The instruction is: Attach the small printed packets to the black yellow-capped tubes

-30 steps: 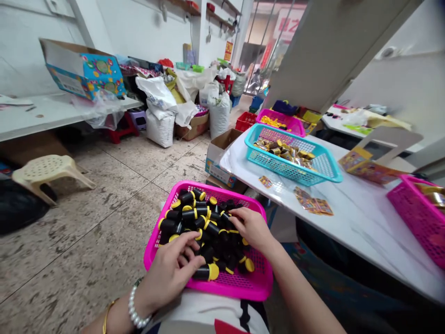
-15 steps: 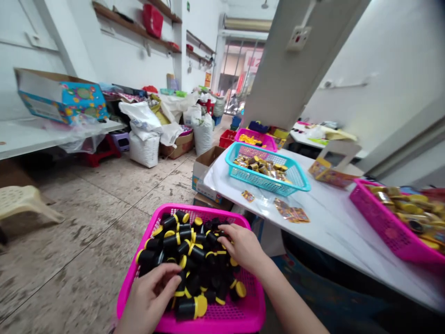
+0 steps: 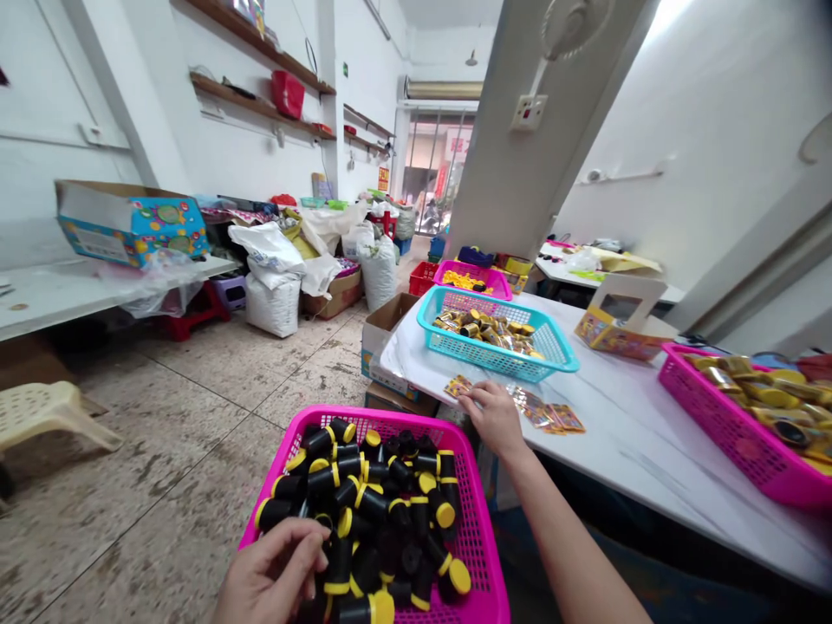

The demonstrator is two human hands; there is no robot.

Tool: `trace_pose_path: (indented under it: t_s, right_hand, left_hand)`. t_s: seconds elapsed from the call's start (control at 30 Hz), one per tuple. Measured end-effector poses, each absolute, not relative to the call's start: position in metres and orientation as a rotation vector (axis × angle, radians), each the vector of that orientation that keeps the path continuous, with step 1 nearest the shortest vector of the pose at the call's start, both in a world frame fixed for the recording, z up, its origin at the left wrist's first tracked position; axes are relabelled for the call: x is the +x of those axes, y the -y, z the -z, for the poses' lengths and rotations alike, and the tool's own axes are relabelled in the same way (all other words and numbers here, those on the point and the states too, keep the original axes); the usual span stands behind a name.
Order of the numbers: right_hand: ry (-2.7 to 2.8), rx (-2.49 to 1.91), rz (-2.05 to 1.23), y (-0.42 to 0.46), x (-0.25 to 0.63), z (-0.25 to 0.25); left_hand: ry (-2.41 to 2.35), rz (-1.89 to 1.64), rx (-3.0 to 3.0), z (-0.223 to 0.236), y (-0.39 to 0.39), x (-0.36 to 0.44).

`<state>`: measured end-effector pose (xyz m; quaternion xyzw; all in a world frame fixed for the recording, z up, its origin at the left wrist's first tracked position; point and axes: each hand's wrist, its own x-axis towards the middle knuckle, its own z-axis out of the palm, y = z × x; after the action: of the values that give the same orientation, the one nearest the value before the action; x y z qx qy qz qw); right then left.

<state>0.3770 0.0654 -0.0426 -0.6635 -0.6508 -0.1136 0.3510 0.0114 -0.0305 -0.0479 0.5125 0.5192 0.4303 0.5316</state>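
Observation:
A pink basket (image 3: 477, 529) on my lap holds several black cylinders with yellow caps (image 3: 370, 503). My left hand (image 3: 269, 576) rests at the basket's near left corner, fingers curled over the cylinders; what it grips is hidden. My right hand (image 3: 495, 418) has reached over the white table's (image 3: 643, 451) near edge and lies, fingers down, on small colourful stickers (image 3: 549, 418) beside a clear plastic bag. Its fingertips touch the stickers; I cannot see whether one is pinched.
A teal basket (image 3: 497, 357) of gold-wrapped pieces stands behind the stickers. Another pink basket (image 3: 734, 433) of gold pieces is at the right, a printed box (image 3: 617, 334) behind it. A cardboard box (image 3: 383, 334), sacks (image 3: 273, 286) and a plastic stool (image 3: 39, 416) stand on the floor to the left.
My right hand left the pink basket of cylinders and moved forward to the stickers on the table. The view tilted up slightly; my left hand stayed at the basket.

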Motion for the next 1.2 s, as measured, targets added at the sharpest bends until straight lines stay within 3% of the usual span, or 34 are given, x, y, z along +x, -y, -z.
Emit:
trace_pose_path:
  t_s: [0.4,0.73,0.97,1.1,1.2]
  right_hand:
    - [1.254,-1.634,0.339,-0.068,0.374,0.041]
    - [1.242,-1.611,0.302,-0.066,0.358,0.032]
    - [1.41,-1.326,0.256,-0.028,0.29,0.015]
    - [1.47,-1.267,0.02,-0.003,0.26,0.02]
    - [1.332,-1.236,-0.512,0.007,0.253,0.024]
  left_hand:
    - [-1.061,-1.058,0.991,0.028,0.008,0.029]
    - [-0.873,-0.845,1.079,-0.003,-0.032,0.083]
    - [-0.862,-0.891,1.096,0.001,-0.065,0.128]
    - [-0.796,-0.947,1.097,0.004,-0.062,0.126]
    - [-0.798,-0.922,1.129,0.006,-0.049,0.109]
